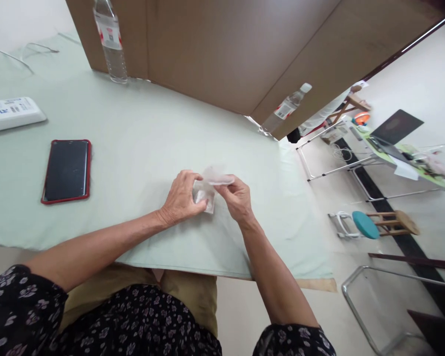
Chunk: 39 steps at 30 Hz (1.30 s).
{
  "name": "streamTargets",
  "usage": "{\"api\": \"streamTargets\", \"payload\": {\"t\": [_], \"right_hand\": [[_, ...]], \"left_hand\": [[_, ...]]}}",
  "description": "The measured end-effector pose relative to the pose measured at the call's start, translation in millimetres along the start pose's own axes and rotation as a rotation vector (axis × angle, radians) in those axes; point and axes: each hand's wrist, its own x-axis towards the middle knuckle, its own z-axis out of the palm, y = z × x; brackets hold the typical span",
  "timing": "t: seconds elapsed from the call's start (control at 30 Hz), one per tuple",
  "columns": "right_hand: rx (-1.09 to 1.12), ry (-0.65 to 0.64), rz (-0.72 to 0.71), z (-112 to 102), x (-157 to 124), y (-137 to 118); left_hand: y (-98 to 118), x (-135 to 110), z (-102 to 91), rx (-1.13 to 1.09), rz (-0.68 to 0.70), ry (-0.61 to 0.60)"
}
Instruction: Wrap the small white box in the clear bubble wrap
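Over the pale green tablecloth, my left hand [184, 197] has its thumb and fingers closed around a small clear plastic bag [206, 201]. Just to its right, my right hand [237, 199] pinches a thin white piece [219, 178] between thumb and fingers. That white piece is blurred on its upper left side, and I cannot tell whether it is paper or folded plastic. It meets or overlaps the top of the bag, close to my left fingertips. What lies inside the bag is too unclear to name.
A red-cased tablet [66, 171] lies at the left, with a white box [13, 113] behind it. Two water bottles [110, 42] stand by a tall cardboard panel [203, 49] at the back. Stools [366, 225] and another table with a laptop [396, 129] are off to the right.
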Motion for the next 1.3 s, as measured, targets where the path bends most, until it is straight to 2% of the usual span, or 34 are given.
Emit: {"api": "streamTargets", "payload": {"t": [0.07, 0.13, 0.33, 0.43, 0.5, 0.57, 0.67, 0.77, 0.87, 0.97, 1.03, 1.13, 1.3], "right_hand": [[-0.084, -0.019, -0.047, 1, -17, -2], [-0.117, -0.031, -0.119, 4, -32, -2], [-0.233, -0.039, -0.382, 10, -58, 9], [-0.309, -0.083, -0.520, 8, -61, 16], [-0.322, -0.066, -0.554, 7, -58, 20], [-0.280, -0.040, -0.515, 6, -49, 20], [-0.128, -0.037, -0.294, 3, -27, 17], [0.082, -0.064, 0.005, 1, -5, 13], [0.289, -0.140, 0.182, 2, 3, 13], [0.426, -0.238, 0.226, 7, -1, 14], [0.448, -0.258, 0.230, 10, -7, 15], [0.435, -0.228, 0.264, 14, -11, 14], [0.456, -0.244, 0.291, 16, -12, 13]], "left_hand": [[-2, 0, 1.0, -0.016, -0.009, 0.027], [-3, 0, 1.1, -0.030, -0.018, -0.007], [-10, 7, -8.0, -0.127, 0.024, -0.275], [-21, 10, -18.6, -0.186, 0.122, -0.415], [-28, 9, -24.5, -0.182, 0.210, -0.508], [-31, 9, -27.0, -0.168, 0.233, -0.513], [-26, 11, -25.8, -0.209, 0.151, -0.451], [-14, 16, -26.8, -0.314, -0.071, -0.470], [-7, 21, -32.6, -0.469, -0.309, -0.494], [-5, 23, -38.0, -0.541, -0.480, -0.454], [-4, 23, -39.9, -0.521, -0.540, -0.438], [-2, 23, -40.8, -0.522, -0.558, -0.433], [-1, 24, -41.5, -0.766, -0.590, -0.516]]}}
